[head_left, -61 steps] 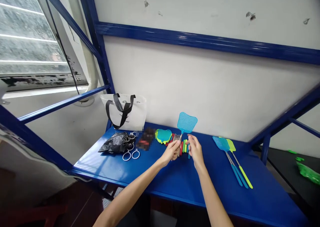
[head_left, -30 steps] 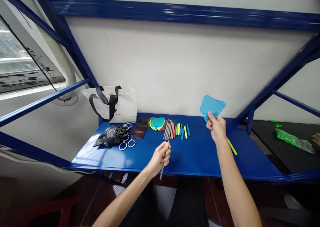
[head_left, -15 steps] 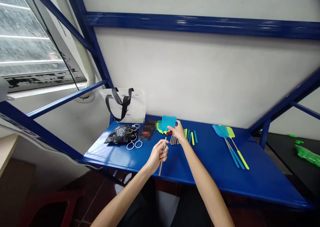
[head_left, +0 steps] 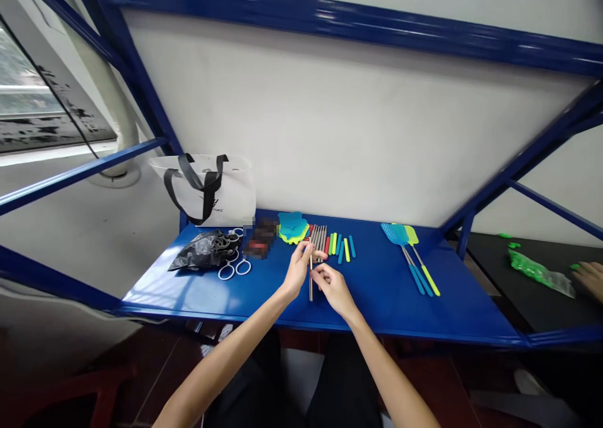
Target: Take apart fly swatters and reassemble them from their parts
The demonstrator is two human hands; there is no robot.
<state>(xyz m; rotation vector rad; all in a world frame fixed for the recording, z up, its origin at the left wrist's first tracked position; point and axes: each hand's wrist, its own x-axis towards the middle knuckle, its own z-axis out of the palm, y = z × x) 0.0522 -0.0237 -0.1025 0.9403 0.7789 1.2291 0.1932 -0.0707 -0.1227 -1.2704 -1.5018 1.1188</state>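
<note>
The left hand (head_left: 296, 269) pinches the metal rod (head_left: 311, 291) near its upper end, and the right hand (head_left: 333, 286) pinches it lower, with bent fingers. Both forearms reach forward and inward; the rod is over the blue counter (head_left: 381, 308).

- No wording, number or brand is legible.
- White bag (head_left: 237, 189), far left on the worktop (head_left: 386, 308): dark print (head_left: 215, 205) on its front, beside a black handle (head_left: 208, 195), too small to read.
- Dark object (head_left: 264, 234), right of it: pixelated.
</note>
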